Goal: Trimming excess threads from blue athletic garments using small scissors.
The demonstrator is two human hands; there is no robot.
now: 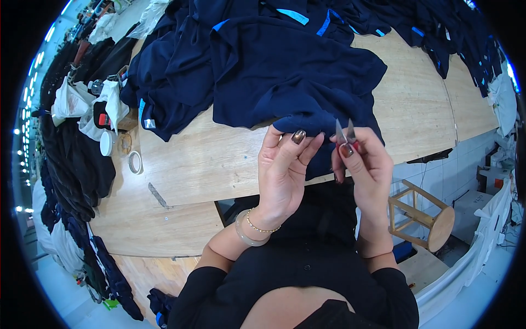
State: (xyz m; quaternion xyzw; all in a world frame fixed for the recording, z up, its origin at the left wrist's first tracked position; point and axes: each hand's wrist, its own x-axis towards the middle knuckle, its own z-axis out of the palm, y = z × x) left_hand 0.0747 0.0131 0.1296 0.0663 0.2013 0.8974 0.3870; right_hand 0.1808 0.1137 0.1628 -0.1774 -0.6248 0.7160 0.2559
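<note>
A navy garment [290,68] lies spread on the wooden table, its near edge raised toward me. My left hand [287,167] pinches that edge between thumb and fingers. Just to the right, my right hand [364,164] is closed around a small pair of thread snips [345,131] with red on the handle. The two pointed blades stand apart and point away from me, close beside the cloth. Whether they touch the fabric or a thread I cannot tell. Part of the garment hangs down behind my hands.
More navy garments [175,71] with light blue tags are heaped at the back and left. On the table's left lie a tape roll [135,162], a white round container [108,143] and white plastic bags [71,98]. A wooden stool [441,227] is at the right, below the table [186,170].
</note>
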